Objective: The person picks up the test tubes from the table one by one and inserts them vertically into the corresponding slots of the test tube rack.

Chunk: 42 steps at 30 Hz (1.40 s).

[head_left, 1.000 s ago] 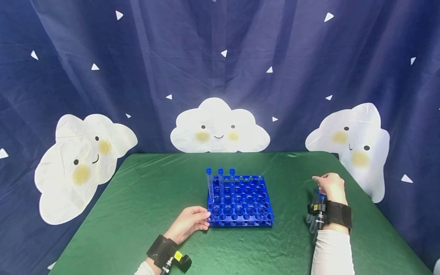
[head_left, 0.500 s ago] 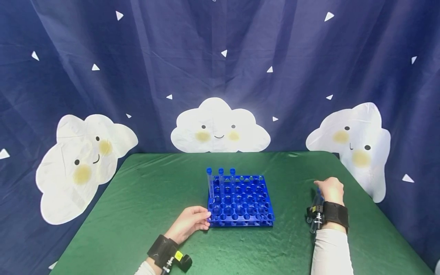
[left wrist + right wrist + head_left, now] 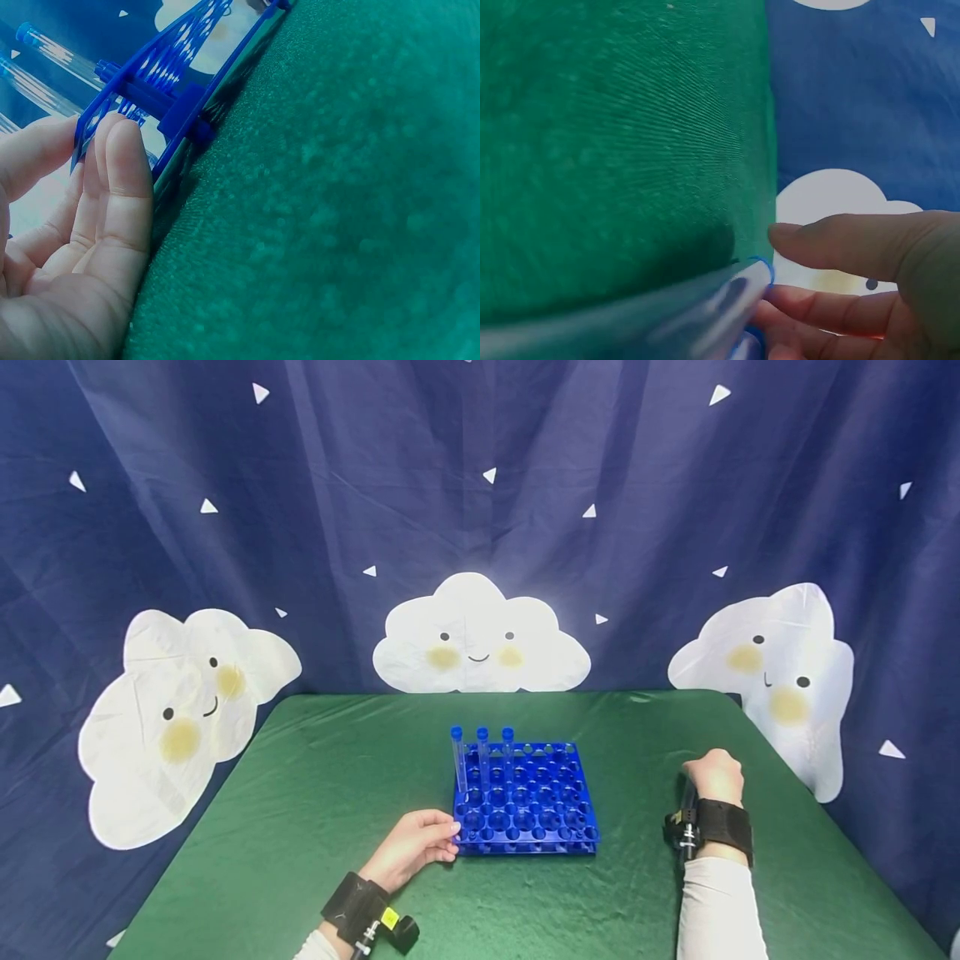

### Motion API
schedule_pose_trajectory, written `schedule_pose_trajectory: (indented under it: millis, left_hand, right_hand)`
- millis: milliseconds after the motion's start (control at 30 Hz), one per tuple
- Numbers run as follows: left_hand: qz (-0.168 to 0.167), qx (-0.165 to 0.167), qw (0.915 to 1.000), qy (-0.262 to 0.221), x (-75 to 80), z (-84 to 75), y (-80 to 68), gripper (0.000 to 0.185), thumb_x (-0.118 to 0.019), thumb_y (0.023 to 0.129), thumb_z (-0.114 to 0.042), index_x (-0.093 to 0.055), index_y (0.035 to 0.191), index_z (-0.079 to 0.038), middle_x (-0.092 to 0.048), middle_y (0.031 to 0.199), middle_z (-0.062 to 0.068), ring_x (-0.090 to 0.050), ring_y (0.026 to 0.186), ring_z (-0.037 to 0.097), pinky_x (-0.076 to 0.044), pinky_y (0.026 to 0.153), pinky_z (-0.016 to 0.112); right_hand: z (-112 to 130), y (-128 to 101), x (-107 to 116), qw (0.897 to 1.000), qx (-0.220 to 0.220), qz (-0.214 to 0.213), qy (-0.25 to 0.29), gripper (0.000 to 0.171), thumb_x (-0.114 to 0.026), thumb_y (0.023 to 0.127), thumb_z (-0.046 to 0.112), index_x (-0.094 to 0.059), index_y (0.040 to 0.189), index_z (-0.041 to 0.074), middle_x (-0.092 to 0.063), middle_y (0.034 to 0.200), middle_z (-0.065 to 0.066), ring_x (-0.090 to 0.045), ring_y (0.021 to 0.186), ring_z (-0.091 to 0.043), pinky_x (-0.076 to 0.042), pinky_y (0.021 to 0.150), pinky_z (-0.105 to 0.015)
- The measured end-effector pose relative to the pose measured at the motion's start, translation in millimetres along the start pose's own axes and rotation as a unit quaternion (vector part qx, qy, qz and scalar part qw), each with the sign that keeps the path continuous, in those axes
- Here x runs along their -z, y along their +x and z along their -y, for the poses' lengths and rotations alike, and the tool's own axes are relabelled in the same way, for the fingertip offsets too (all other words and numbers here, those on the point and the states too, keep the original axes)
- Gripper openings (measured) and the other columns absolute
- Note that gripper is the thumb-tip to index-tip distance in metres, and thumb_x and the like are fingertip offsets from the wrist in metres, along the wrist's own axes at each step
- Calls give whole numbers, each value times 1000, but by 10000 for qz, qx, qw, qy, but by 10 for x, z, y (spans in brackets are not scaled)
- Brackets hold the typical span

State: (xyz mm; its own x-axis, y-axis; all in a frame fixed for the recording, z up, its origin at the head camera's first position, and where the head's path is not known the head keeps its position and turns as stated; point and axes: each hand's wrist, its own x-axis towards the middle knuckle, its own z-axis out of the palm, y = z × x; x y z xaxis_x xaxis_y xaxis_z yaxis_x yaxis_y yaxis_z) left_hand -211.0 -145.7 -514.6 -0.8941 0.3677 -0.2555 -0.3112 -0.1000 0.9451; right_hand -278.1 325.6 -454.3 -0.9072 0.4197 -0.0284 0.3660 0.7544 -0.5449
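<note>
In the head view, my left hand [image 3: 412, 845] pinches the near left corner of a blue test tube rack [image 3: 551, 837]. The left wrist view has the thumb and fingers around the edge of its upper plate. Three clear test tubes [image 3: 483, 760] with blue caps stand upright in the rack's left part. Far to the right, my right hand [image 3: 717, 775] is low over the table, its wrist camera covering most of what lies beneath. The right wrist view shows lying test tubes [image 3: 712, 311], a capped end by the index fingertip and the thumb held apart from it.
The rack stands mid-table on a green cloth [image 3: 337, 752], its other holes unfilled. Behind the table hangs a dark blue curtain [image 3: 420, 510] with white clouds and triangles. Black straps [image 3: 723, 831] with small cameras are on both wrists.
My right hand has come down and slightly toward me onto the lying tubes, which are now hidden in the head view. The left hand and the rack have stayed put.
</note>
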Motion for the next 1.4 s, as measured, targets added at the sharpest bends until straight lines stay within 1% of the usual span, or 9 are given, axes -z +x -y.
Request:
schedule_pose_trajectory:
  millis: [200,400,467,600,700,900,1100,1267,1400]
  left_hand:
    - [11,-17,10000,-42,-7,-11,-1,13,-68,90,-13,-62,98,-5,-68,82,0,-66,70,12,-60,70,27]
    - [39,-26,10000,-27,-14,-24,-20,13,-67,90,-13,-62,98,-4,-68,82,0,-66,70,11,-60,69,26]
    - [26,-7,10000,-29,-15,-25,-20,13,-68,90,-13,-62,98,-4,-68,82,0,-66,70,11,-60,69,26]
    - [18,4,10000,-20,-15,-27,-21,14,-67,90,-14,-62,99,-4,-68,82,0,-66,70,11,-60,69,26]
    - [18,-3,10000,-37,-14,-33,-25,13,-67,91,-14,-62,98,-4,-68,82,-1,-66,70,11,-60,69,26]
    - [27,-33,10000,-45,-18,-39,-36,13,-67,91,-13,-62,99,-4,-67,82,-1,-66,70,11,-60,69,26]
    - [37,-35,10000,-16,-9,-32,-33,14,-67,90,-14,-62,99,-4,-68,83,-1,-66,71,11,-60,70,26]
    - [61,-66,10000,-3,-4,-29,-29,14,-67,91,-14,-62,99,-4,-67,82,-1,-66,70,11,-60,69,26]
    - [63,-60,10000,-14,-7,-34,-28,14,-67,90,-14,-62,99,-5,-67,82,-1,-66,71,11,-60,70,26]
  right_hand:
    - [-3,-21,-19,9999,61,-74,-48,40,-55,78,12,-58,100,-22,-55,107,-47,-57,93,-60,-51,72,-61]
    - [16,-35,46,10000,43,69,-9,41,-56,79,14,-57,100,-21,-55,105,-46,-58,88,-55,-51,69,-57]
    - [39,-40,80,9999,37,90,32,34,-56,80,15,-59,92,-17,-57,101,-44,-58,85,-52,-51,65,-55]
    - [96,-63,149,9997,142,31,190,22,-57,81,15,-53,64,1,-58,68,-20,-56,69,-38,-46,55,-42]
    - [136,-82,196,9990,299,-77,335,26,-60,81,13,-49,58,7,-51,58,-5,-55,64,-30,-43,53,-35]
    - [211,-118,262,9963,217,-68,828,15,-60,85,11,-58,81,-4,-63,86,-23,-66,62,-25,-57,53,-33]
    - [289,-139,331,9942,179,-186,1048,28,-59,89,13,-55,106,-9,-58,111,-34,-70,62,-24,-60,58,-34]
    - [382,-160,393,9924,324,-641,999,36,-60,89,17,-56,114,-8,-62,111,-30,-62,53,-9,-57,66,-36]
    - [488,-209,468,9882,510,-990,1050,35,-61,89,18,-56,115,-6,-67,105,-28,-53,46,2,-48,70,-36]
